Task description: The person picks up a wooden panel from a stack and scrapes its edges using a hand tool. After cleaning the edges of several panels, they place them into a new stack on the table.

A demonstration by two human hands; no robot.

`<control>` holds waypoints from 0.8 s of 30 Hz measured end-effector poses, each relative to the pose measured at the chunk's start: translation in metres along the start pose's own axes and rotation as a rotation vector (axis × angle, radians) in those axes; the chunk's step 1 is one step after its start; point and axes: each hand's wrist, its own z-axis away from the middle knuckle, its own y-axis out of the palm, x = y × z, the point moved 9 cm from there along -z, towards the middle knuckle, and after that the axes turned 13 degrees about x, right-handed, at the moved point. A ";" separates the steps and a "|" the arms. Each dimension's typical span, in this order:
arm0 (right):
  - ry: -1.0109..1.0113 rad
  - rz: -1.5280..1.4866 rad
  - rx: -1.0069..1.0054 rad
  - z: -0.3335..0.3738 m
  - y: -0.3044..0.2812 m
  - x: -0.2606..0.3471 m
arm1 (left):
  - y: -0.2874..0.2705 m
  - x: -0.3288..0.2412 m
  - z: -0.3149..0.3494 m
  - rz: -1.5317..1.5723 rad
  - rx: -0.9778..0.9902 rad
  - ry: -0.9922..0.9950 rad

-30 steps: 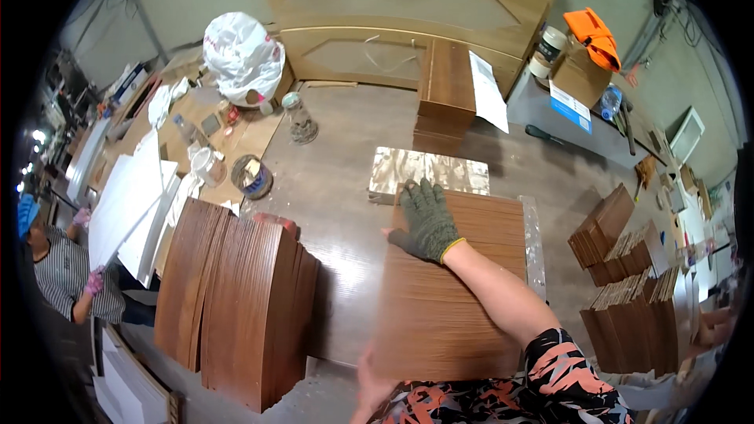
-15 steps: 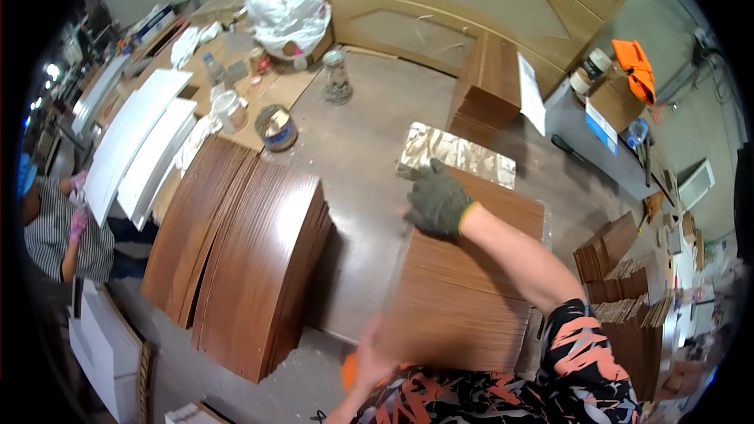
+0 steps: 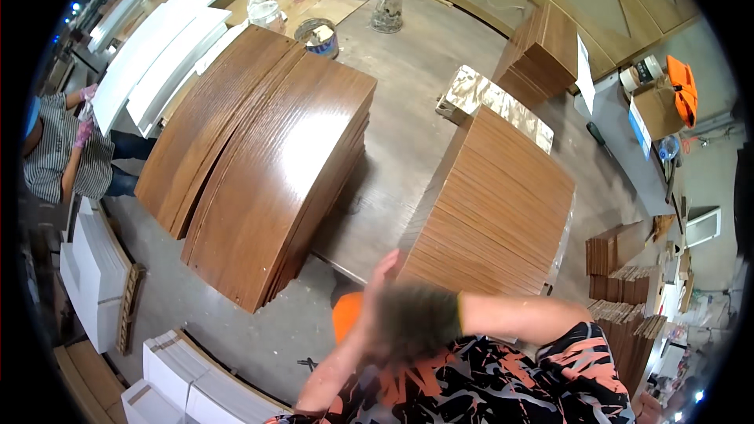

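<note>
Moved since the earlier frame: the right hand (image 3: 419, 320), in a dark green knit glove with yellow trim, from the far-left part of the board stack to its near edge, close by the bare left hand (image 3: 380, 276).

Right hand: blurred by motion; grip cannot be told. Left hand: partly hidden behind the glove, fingers at the stack's near-left corner; whether it grips cannot be told.

Stack of brown wood-grain boards (image 3: 495, 204), parallel lines across its upper face: at the near edge of the grey-brown worktop (image 3: 408, 71), right of the middle.

Rectangular block with blotched cream-and-brown top (image 3: 499, 106): just beyond that stack's far edge.

Larger double stack of glossy brown boards (image 3: 275, 165): toward the worktop's left edge.

Smaller stack of brown boards (image 3: 540, 55): toward the far edge, beside a white paper sheet (image 3: 584, 74).

Cloudy glass jar (image 3: 387, 6) and round open tub (image 3: 318, 37): toward the far-left corner.

Person in a striped shirt (image 3: 69, 165): beyond the left edge, pink-gloved, at white panels (image 3: 161, 39).
</note>
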 end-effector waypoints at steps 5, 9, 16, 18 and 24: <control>0.178 0.529 0.005 0.032 -0.015 -0.012 | 0.047 -0.046 0.014 -1.133 -0.037 0.388; 0.279 0.801 -0.032 0.028 0.026 0.012 | 0.028 -0.037 0.011 -1.252 -0.105 0.260; 0.415 -0.039 -0.621 0.117 0.019 0.006 | 0.043 -0.048 0.017 -1.366 -0.004 0.476; 0.568 -0.017 -0.620 0.115 0.054 0.008 | 0.042 -0.048 0.019 -1.369 0.002 0.436; 0.932 -0.018 -0.764 0.139 0.090 -0.004 | 0.047 -0.048 0.004 -1.421 -0.012 0.241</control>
